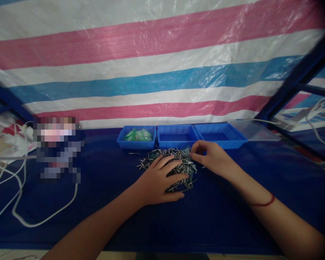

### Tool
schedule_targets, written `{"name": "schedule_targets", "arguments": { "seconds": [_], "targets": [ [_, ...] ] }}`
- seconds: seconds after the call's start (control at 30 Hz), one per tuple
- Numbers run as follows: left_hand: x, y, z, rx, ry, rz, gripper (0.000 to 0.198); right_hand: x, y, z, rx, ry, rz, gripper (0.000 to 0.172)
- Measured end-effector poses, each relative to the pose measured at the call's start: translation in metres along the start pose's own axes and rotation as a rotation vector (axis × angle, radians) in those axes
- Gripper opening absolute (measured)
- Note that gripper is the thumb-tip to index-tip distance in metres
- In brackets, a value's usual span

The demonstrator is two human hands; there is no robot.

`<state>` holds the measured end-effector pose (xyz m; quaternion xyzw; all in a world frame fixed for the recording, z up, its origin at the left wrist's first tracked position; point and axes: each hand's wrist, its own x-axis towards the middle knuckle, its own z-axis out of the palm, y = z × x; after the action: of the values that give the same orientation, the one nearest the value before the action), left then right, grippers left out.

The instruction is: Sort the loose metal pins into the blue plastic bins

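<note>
A heap of thin metal pins, looking like blind rivets (pixel 176 163), lies on the dark blue tabletop in front of the bins. My left hand (pixel 162 180) rests palm down over the near left side of the heap with its fingers spread, holding nothing that I can see. At the heap's right edge, the thumb and forefinger of my right hand (pixel 207 156) are pinched together. A small clear plastic bag (pixel 187 151) shows at these fingertips; most of it blends into the heap. One loose pin (pixel 134 153) lies to the left of the heap.
Three blue bins stand in a row behind the heap. The left bin (pixel 137 147) holds green and clear plastic packets (pixel 139 135); beside it are the middle bin (pixel 177 145) and right bin (pixel 223 145). White cables (pixel 29 225) trail at left. A striped sheet (pixel 151 79) hangs behind.
</note>
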<state>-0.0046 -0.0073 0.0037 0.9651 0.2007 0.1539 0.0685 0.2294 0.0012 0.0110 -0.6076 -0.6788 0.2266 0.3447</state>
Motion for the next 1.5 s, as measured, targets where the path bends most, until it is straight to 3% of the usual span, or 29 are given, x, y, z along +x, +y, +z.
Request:
{"name": "schedule_targets", "arguments": {
  "seconds": [0.17,0.27,0.4,0.57,0.67,0.77,0.87,1.13,1.5],
  "targets": [
    [0.002,-0.001,-0.002,-0.039,0.053,0.001,0.050,-0.002,-0.010,-0.011,0.140,0.142,-0.045,0.015],
    [0.004,-0.002,-0.006,-0.111,0.178,-0.098,0.055,-0.005,-0.020,-0.013,0.329,0.178,-0.038,0.023],
    [0.007,-0.004,-0.011,-0.254,0.359,-0.358,0.046,-0.009,-0.030,-0.006,0.580,0.096,-0.016,0.029],
    [0.006,-0.008,-0.008,-0.437,0.377,-0.542,0.023,-0.012,-0.030,0.006,0.772,-0.052,0.017,0.024],
    [0.005,-0.012,-0.006,-0.620,0.427,-0.649,0.025,-0.012,-0.030,0.009,0.833,-0.082,0.047,0.023],
    [0.005,-0.012,-0.008,-0.763,0.365,-0.649,0.031,-0.012,-0.031,0.010,0.866,-0.054,0.066,0.022],
    [0.004,-0.011,-0.013,-0.738,0.275,-0.609,0.028,-0.012,-0.031,0.011,0.902,-0.054,0.080,0.021],
    [0.004,-0.009,-0.018,-0.701,0.339,-0.695,0.028,-0.011,-0.026,0.013,0.846,-0.214,0.225,0.024],
    [0.006,-0.009,-0.015,-0.892,0.344,-0.715,0.025,-0.015,-0.029,0.015,0.671,-0.154,0.016,0.023]
  ]
}}
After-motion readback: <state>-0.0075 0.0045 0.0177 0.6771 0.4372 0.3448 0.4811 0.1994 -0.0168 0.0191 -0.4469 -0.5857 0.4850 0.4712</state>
